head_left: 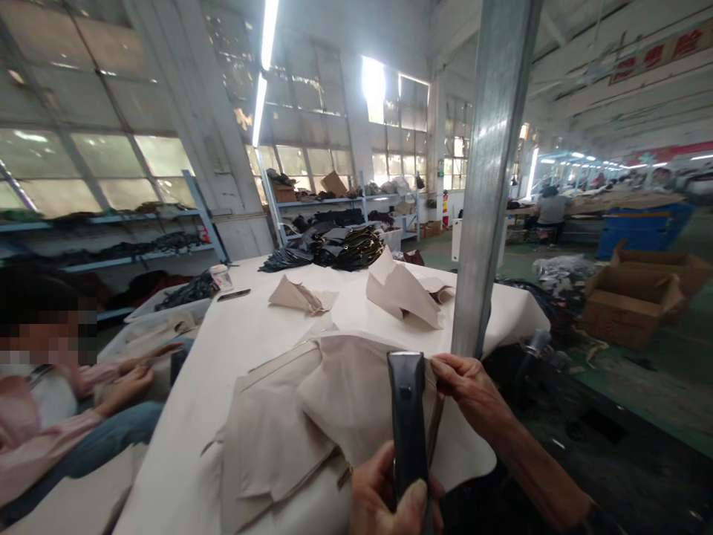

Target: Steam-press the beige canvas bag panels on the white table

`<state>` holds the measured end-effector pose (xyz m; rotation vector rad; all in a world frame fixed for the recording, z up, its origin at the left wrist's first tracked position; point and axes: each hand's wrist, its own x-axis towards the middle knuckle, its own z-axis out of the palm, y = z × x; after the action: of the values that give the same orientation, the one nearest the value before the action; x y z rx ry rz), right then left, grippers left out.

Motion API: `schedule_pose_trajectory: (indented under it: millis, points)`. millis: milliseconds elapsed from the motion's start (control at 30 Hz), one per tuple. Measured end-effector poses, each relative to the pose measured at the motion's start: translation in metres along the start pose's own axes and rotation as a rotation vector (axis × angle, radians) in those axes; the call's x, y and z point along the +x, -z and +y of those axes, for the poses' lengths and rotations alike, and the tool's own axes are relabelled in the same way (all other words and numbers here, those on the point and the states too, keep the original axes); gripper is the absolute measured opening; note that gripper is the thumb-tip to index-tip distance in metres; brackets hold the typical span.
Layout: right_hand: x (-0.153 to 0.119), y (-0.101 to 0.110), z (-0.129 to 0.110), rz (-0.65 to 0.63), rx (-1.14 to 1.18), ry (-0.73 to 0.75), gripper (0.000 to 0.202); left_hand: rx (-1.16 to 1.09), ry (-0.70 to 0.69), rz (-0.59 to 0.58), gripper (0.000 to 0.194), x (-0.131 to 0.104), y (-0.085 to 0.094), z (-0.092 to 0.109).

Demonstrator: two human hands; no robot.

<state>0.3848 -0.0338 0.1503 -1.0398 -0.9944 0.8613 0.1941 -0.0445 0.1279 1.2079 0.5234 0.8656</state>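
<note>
My left hand (390,494), at the bottom of the view, is wrapped round a black electric hair clipper (408,416). Its silver head points up and away from me, over a beige fabric piece (350,394). At the right, my right hand (465,383) pinches the edge of that piece just beside the clipper's head. Whether the head touches the cloth, I cannot tell. More beige sewn pieces (272,438) overlap on the table to the left, with a zipper-like edge showing.
The white table (223,371) carries loose beige pieces (404,290), a dark stack (339,245) and a phone (233,295). A metal post (490,171) rises at its right edge. Another person (50,416) sits at left holding fabric. Cardboard boxes (629,305) stand right.
</note>
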Motion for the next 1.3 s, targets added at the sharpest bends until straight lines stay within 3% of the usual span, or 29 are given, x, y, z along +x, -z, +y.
schedule_pose_trajectory:
  millis: [133, 233, 433, 600, 800, 900, 1000, 1167, 1300]
  points:
    - [0.000, -0.007, -0.002, 0.034, 0.008, 0.001, 0.030, 0.040, 0.011, -0.033, 0.043, 0.012, 0.001, 0.012]
    - [0.002, -0.008, 0.001, 0.084, 0.052, -0.062, 0.030, 0.084, 0.006, 0.013, 0.039, 0.027, 0.004, 0.021]
    - [0.016, 0.002, 0.016, 0.307, 0.160, -0.168, 0.027, 0.047, -0.009, 0.052, 0.038, 0.058, 0.016, 0.022]
    - [0.024, 0.013, 0.030, 0.397, 0.159, -0.202, 0.028, 0.040, 0.044, 0.024, 0.038, 0.048, 0.021, 0.011]
    - [0.021, 0.012, 0.039, 0.377, 0.139, -0.189, 0.030, -0.021, 0.149, -0.087, 0.039, 0.037, 0.009, -0.011]
    - [0.016, 0.011, 0.044, 0.372, 0.100, -0.179, 0.030, -0.009, 0.131, -0.035, 0.039, 0.047, 0.005, -0.013]
    - [0.015, 0.017, 0.051, 0.397, 0.058, -0.180, 0.032, 0.035, 0.071, 0.064, 0.037, 0.053, 0.013, -0.004]
    - [0.022, 0.030, 0.062, 0.507, -0.054, -0.101, 0.030, 0.076, 0.028, 0.223, 0.034, 0.024, 0.045, 0.014]
    - [0.011, 0.023, 0.072, 0.512, -0.261, -0.018, 0.028, 0.052, 0.077, 0.370, 0.032, -0.016, 0.063, 0.009]
